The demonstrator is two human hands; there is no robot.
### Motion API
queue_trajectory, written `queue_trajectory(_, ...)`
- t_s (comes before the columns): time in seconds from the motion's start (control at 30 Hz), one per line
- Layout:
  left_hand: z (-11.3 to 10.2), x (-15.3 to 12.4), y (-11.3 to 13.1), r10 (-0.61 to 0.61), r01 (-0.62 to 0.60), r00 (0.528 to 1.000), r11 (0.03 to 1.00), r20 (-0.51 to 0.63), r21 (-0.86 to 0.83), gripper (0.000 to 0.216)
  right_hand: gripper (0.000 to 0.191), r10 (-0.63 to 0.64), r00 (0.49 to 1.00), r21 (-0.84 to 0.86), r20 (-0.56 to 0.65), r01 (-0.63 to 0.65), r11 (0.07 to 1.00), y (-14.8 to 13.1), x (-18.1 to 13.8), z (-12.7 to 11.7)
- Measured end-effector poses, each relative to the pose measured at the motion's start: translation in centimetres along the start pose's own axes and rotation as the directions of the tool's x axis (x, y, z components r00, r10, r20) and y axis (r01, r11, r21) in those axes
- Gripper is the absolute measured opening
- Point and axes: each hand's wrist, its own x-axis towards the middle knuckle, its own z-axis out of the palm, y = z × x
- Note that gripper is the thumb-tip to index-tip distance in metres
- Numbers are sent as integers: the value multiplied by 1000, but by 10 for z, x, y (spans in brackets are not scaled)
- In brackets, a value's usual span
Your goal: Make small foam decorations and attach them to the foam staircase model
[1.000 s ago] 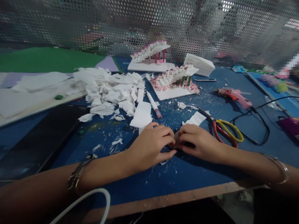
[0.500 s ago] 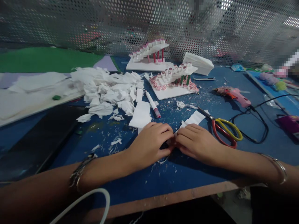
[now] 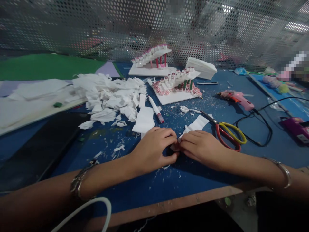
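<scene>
My left hand (image 3: 155,148) and my right hand (image 3: 205,148) meet low over the blue table, fingers curled inward and closed. Pinched between their fingertips is a small piece of white paper (image 3: 174,147), mostly hidden by the fingers. Just beyond my left hand lies a folded white paper strip (image 3: 144,120), with a white marker (image 3: 156,109) beside it. Another white paper strip (image 3: 198,123) extends from behind my right hand. Scissors (image 3: 229,132) with one red and one yellow handle rest to the right of that strip.
Torn white paper (image 3: 108,93) is heaped at left, above a dark flat panel (image 3: 43,145). Two paper staircase models (image 3: 177,95) stand at the back before a perforated metal screen (image 3: 145,25). A pink glue gun (image 3: 238,99) with a black cord lies at right.
The view has shifted slightly. My left fingers and thumb have parted a little, so more of the paper piece shows between my hands. The table items stay put.
</scene>
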Motion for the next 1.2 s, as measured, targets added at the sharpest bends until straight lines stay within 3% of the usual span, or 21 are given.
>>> queue_trajectory(0.1,1,-1,-2,37,-37,999,998,-2,55,10,17,38,999,70,-14,-37,997,-1,1,-2)
queue_trajectory(0.2,2,-1,-4,74,-74,997,992,4,106,3,16,85,996,297,-4,-80,951,3,1,-6)
queue_trajectory(0.3,2,0,-5,91,-93,996,985,15,143,4,14,62,997,467,-36,-38,884,12,1,-6)
queue_trajectory(0.47,0,1,-5,82,-84,996,990,25,110,12,11,60,986,471,-153,20,882,26,1,-3)
queue_trajectory(0.6,0,2,-6,68,-70,997,994,36,79,10,12,107,969,486,-222,15,874,25,-2,-18)
queue_trajectory(0.77,-1,3,-6,34,-37,997,998,63,47,12,17,305,899,582,-314,-71,810,34,-5,-37)
queue_trajectory(0.83,-3,3,-5,12,-14,998,1000,66,21,14,21,318,921,536,-227,-155,830,42,-6,-42)
queue_trajectory(0.9,-5,3,-4,-8,8,999,1000,48,-18,15,23,282,959,342,13,-269,901,49,-12,-50)
queue_trajectory(0.97,-7,3,-4,-16,18,999,999,28,-46,16,26,311,908,48,282,-337,940,53,-22,-59)
queue_trajectory(1.0,-8,3,-4,-21,22,1000,998,20,-53,17,29,349,875,-32,336,-360,933,53,-28,-63)
queue_trajectory(1.1,-12,2,-5,-38,38,999,997,-6,-71,17,28,444,771,-193,457,-401,896,46,-48,-69)
queue_trajectory(1.2,-17,2,-5,-63,59,997,994,-35,-89,17,17,508,739,-275,443,-427,861,32,-63,-62)
